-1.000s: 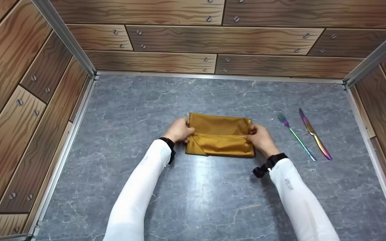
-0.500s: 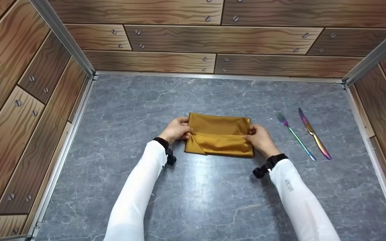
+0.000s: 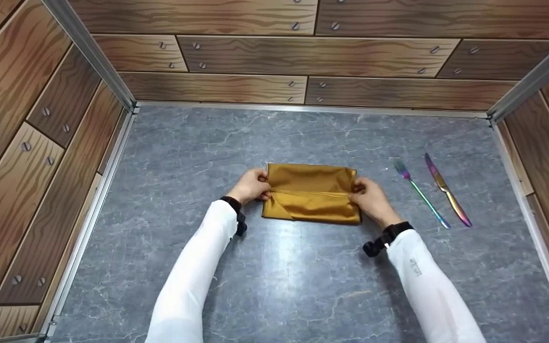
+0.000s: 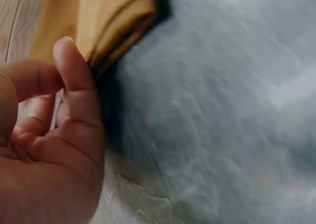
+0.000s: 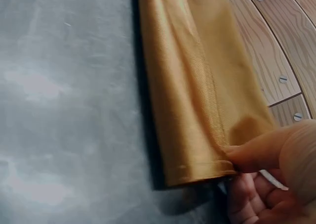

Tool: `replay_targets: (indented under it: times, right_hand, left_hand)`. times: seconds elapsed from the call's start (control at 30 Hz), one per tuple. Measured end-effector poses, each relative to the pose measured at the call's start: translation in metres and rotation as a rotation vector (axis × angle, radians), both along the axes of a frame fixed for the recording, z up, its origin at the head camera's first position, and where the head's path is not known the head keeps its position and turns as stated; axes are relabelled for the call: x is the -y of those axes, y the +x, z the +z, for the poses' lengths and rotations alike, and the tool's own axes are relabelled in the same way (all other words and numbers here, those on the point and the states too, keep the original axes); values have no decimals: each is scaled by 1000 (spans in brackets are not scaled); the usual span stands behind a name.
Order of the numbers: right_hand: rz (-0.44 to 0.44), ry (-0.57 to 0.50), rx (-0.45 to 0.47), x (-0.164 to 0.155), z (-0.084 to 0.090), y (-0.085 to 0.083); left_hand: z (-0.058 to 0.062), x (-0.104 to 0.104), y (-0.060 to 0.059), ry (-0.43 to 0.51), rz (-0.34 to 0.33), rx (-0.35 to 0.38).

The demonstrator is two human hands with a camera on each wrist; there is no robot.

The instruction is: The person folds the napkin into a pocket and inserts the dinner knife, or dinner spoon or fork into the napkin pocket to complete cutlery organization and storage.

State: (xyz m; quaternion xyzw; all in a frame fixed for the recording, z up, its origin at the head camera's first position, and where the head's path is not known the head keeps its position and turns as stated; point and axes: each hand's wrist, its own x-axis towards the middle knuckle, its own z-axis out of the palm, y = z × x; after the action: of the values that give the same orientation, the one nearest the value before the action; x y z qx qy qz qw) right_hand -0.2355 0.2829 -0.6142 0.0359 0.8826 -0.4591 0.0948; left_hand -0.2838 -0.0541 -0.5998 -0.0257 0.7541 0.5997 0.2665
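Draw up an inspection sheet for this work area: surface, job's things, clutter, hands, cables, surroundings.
Surface: grey marble-patterned tabletop with pale veins and glare in front of the cloth.
Job's things: gold cloth, lying folded, with a front flap over its near part and a slanted crease at the flap's left.
Clutter: fork and knife, both iridescent, lying to the right of the cloth, apart from it and from each other.
Hands: left hand appears to pinch the cloth's left edge; right hand pinches its right edge, thumb on top.
Cables: nothing seen.
Surroundings: wood-plank-patterned walls at the back and both sides, with metal strips along their base.
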Motion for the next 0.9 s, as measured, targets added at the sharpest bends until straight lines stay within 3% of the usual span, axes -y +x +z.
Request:
replay_targets:
  times: [0.13,0.33,0.43,0.73,0.9]
  right_hand:
    - [-31,-8,-66,2,-2,5]
    - [-50,40,-150,-2,-7,12]
    - [-25,74,-211,-5,-10,16]
    - [102,167,-394,-10,-10,33]
    - [152,188,-390,-14,-8,41]
  left_hand:
    - [-2,4,5,-32,-59,-88]
    - [-6,16,12,-92,-231,-229]
    - [-7,21,14,-124,-304,-295]
    - [-4,26,22,-236,-442,-465]
    - [-2,30,29,-339,-506,-525]
